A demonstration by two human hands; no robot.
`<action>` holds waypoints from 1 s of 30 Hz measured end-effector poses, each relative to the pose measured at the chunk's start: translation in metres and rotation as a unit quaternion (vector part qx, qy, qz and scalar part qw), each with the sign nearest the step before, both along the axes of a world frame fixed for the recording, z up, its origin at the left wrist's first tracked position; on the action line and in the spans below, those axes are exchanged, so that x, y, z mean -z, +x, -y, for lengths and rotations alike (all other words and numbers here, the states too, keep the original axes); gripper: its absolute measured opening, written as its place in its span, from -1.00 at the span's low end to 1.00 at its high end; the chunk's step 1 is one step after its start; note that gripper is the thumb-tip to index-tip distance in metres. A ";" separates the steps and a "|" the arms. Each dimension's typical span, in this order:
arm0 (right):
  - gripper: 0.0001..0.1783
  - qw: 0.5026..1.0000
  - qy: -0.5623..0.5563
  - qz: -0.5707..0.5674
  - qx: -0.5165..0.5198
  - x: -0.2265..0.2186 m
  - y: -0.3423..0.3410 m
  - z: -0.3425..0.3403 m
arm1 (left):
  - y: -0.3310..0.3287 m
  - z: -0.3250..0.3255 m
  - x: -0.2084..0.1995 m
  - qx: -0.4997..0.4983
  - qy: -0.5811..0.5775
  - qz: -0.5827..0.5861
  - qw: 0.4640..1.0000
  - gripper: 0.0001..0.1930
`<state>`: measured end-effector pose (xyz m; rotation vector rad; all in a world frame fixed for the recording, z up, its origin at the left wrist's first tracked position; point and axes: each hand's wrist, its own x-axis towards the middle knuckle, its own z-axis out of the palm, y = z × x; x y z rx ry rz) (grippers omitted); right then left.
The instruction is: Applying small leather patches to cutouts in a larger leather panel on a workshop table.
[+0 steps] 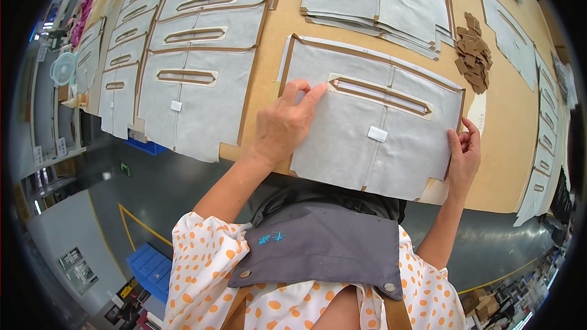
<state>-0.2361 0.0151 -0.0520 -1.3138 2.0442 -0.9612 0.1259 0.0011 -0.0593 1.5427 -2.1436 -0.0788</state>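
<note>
One grey panel (pixel 342 134), brown-edged | left fingers (pixel 314 95) by slot (pixel 380 95) | right fingers (pixel 454 141) at edge (pixel 461 107) | cannot tell if clamped

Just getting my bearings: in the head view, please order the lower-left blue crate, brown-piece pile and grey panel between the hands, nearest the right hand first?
1. Grey panel: at the right hand, extending left.
2. Brown-piece pile: ahead of the hand.
3. Blue crate: at lower left.
</note>
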 end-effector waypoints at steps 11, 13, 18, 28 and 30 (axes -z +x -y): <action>-0.52 0.999 -0.018 0.044 0.010 0.001 0.007 0.002 | 0.003 -0.002 0.001 -0.014 -0.006 0.042 0.999 -0.58; -0.52 0.999 -0.012 0.038 0.022 -0.004 0.010 0.002 | 0.002 -0.002 0.001 -0.010 -0.006 0.031 0.999 -0.60; -0.52 1.000 -0.006 0.017 0.023 -0.007 0.007 0.000 | -0.003 0.001 0.000 -0.009 -0.005 0.023 1.000 -0.55; -0.51 1.000 -0.017 -0.003 0.022 -0.001 0.005 0.002 | -0.005 -0.001 -0.003 -0.014 0.002 0.027 1.000 -0.57; -0.54 0.941 -0.187 -0.273 -0.067 0.004 0.007 0.003 | -0.006 0.000 -0.003 -0.012 0.004 0.029 1.000 -0.57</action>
